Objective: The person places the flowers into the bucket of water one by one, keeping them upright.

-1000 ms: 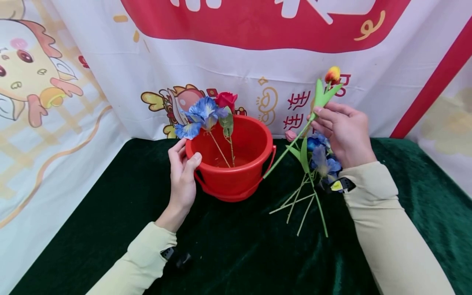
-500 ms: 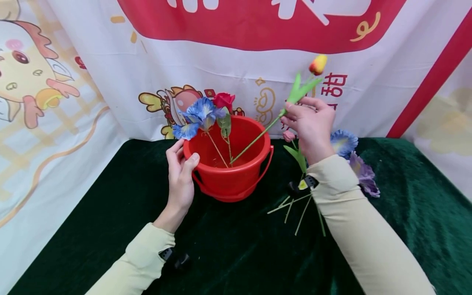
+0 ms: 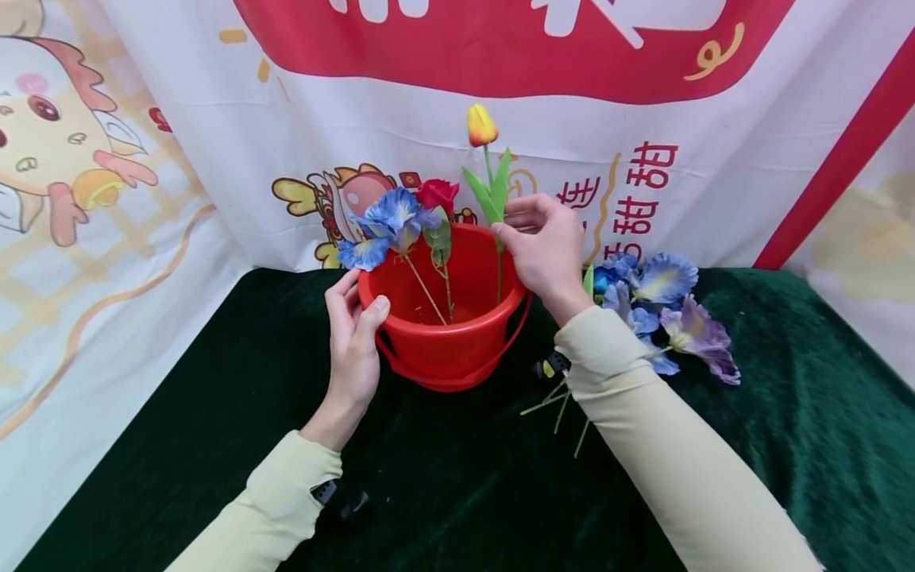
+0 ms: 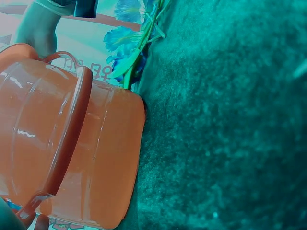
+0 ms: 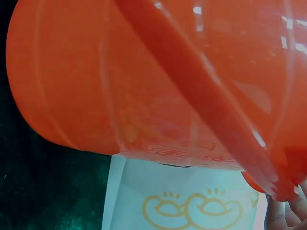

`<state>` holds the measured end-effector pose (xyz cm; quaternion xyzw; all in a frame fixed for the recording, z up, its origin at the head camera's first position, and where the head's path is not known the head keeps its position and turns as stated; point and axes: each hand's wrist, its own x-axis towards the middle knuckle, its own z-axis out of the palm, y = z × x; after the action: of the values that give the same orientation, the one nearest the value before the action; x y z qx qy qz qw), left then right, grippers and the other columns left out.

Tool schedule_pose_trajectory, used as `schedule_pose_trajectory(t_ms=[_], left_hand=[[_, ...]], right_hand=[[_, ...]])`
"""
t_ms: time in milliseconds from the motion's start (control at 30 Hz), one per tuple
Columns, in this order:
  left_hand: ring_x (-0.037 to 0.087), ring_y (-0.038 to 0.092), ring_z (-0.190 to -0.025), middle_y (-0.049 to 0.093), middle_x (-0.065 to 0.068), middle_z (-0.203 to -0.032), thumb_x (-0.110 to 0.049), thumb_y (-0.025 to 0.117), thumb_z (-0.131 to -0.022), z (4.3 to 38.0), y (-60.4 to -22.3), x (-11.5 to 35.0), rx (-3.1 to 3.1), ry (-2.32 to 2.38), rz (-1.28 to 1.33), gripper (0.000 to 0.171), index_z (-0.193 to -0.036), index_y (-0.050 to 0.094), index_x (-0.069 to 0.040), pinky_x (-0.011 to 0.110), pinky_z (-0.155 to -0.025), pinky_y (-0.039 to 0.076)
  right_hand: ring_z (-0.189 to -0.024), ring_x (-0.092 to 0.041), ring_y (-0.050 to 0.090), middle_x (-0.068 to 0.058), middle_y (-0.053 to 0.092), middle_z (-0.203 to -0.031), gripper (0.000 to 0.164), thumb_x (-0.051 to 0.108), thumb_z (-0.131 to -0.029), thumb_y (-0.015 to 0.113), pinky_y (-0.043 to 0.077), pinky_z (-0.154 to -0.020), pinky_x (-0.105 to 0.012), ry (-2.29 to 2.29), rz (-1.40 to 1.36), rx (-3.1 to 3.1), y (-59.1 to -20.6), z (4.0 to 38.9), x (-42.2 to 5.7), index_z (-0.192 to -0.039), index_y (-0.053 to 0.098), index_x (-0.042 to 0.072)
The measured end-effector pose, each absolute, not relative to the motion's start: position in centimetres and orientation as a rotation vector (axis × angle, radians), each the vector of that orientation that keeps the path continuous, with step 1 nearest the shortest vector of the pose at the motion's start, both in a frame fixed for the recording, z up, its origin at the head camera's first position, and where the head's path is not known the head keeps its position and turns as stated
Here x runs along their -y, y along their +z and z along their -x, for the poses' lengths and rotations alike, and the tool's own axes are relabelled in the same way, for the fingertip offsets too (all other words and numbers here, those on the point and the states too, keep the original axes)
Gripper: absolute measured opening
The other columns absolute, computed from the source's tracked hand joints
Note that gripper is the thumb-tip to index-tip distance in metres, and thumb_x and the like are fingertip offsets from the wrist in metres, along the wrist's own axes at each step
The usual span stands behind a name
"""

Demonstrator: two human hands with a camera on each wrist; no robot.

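A red plastic bucket stands upright on the dark green cloth. My left hand grips its left side, with the thumb at the rim. Above the right part of the bucket, my right hand pinches the stem of a yellow-and-red tulip just below its green leaves. The tulip is upright, and its stem reaches down inside the bucket; the lower end is hidden by the front wall. Also in the bucket lean a blue iris and a red rose. The right wrist view shows mostly the bucket's outer wall.
Right of the bucket lies a loose bunch of blue and purple flowers, partly hidden by my right forearm. Their stems point toward me. A white printed curtain hangs behind the cloth-covered table.
My right hand has carried the tulip leftward from above the loose flowers, turning it from slanted to upright, with its stem now inside the bucket. My left hand stays on the bucket.
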<state>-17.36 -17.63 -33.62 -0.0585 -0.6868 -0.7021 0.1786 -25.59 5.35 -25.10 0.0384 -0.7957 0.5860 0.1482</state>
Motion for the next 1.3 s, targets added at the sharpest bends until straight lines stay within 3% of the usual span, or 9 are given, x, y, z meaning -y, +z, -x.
schedule_pose_trajectory(t_ms=[167, 233, 533, 767, 933, 1100, 1300], left_hand=[[0.024, 0.045, -0.148, 0.039, 0.002, -0.162, -0.025, 0.049, -0.107, 17.4, -33.6, 17.6, 1.935, -1.982, 0.165, 0.058, -0.16, 0.024, -0.019, 0.039, -0.117, 0.05], [0.024, 0.045, -0.148, 0.039, 0.002, -0.162, -0.025, 0.049, -0.107, 17.4, -33.7, 17.6, 1.933, -1.985, 0.163, 0.058, -0.159, 0.024, -0.019, 0.039, -0.117, 0.051], [0.024, 0.046, -0.147, 0.038, 0.001, -0.162, -0.026, 0.049, -0.107, 17.3, -33.6, 17.6, 1.945, -1.989, 0.148, 0.059, -0.159, 0.023, -0.021, 0.049, -0.121, 0.046], [0.021, 0.048, -0.144, 0.039, 0.004, -0.161, -0.029, 0.052, -0.105, 17.4, -33.5, 17.5, 1.926, -2.009, 0.107, 0.068, -0.161, 0.014, -0.032, 0.05, -0.122, 0.044], [0.023, 0.049, -0.146, 0.039, 0.002, -0.161, -0.028, 0.049, -0.107, 17.5, -33.6, 17.6, 1.964, -1.988, 0.166, 0.063, -0.163, 0.02, -0.031, 0.054, -0.121, 0.045], [0.025, 0.048, -0.147, 0.04, -0.001, -0.159, -0.028, 0.048, -0.108, 17.5, -33.7, 17.6, 1.981, -1.98, 0.181, 0.06, -0.162, 0.024, -0.029, 0.047, -0.119, 0.049], [0.03, 0.047, -0.146, 0.04, 0.004, -0.159, -0.027, 0.048, -0.107, 17.5, -33.9, 17.7, 1.949, -1.975, 0.184, 0.058, -0.161, 0.025, -0.026, 0.027, -0.109, 0.054]], right_hand=[[-0.106, -0.021, 0.075, -0.009, 0.081, -0.113, 0.027, 0.016, -0.094, 0.08, 0.058, -0.099, -0.038, 1.582, -0.133, 2.368, -25.3, 25.6, -4.7, -0.12, 0.074, 0.011], [-0.105, -0.02, 0.075, -0.007, 0.081, -0.112, 0.027, 0.017, -0.094, 0.081, 0.056, -0.098, -0.039, 1.552, -0.139, 2.396, -25.3, 25.6, -4.5, -0.12, 0.075, 0.012], [-0.099, -0.017, 0.077, -0.007, 0.082, -0.109, 0.029, 0.016, -0.093, 0.082, 0.06, -0.093, -0.035, 1.406, -0.205, 2.478, -25.5, 25.9, -3.7, -0.12, 0.074, 0.01], [-0.1, -0.017, 0.076, -0.006, 0.082, -0.109, 0.03, 0.015, -0.092, 0.082, 0.057, -0.096, -0.035, 1.37, -0.237, 2.499, -25.8, 26.1, -3.9, -0.121, 0.074, 0.012], [-0.104, -0.017, 0.073, -0.005, 0.081, -0.113, 0.032, 0.017, -0.093, 0.082, 0.056, -0.098, -0.036, 1.362, -0.252, 2.535, -25.8, 26.1, -4.1, -0.124, 0.074, 0.013], [-0.107, -0.017, 0.071, -0.004, 0.081, -0.116, 0.032, 0.02, -0.094, 0.08, 0.055, -0.097, -0.037, 1.415, -0.258, 2.531, -25.9, 25.9, -4.4, -0.126, 0.075, 0.016], [-0.107, -0.017, 0.072, -0.005, 0.08, -0.117, 0.029, 0.02, -0.096, 0.079, 0.058, -0.095, -0.036, 1.597, -0.307, 2.432, -26.1, 25.5, -5.3, -0.124, 0.078, 0.016]])
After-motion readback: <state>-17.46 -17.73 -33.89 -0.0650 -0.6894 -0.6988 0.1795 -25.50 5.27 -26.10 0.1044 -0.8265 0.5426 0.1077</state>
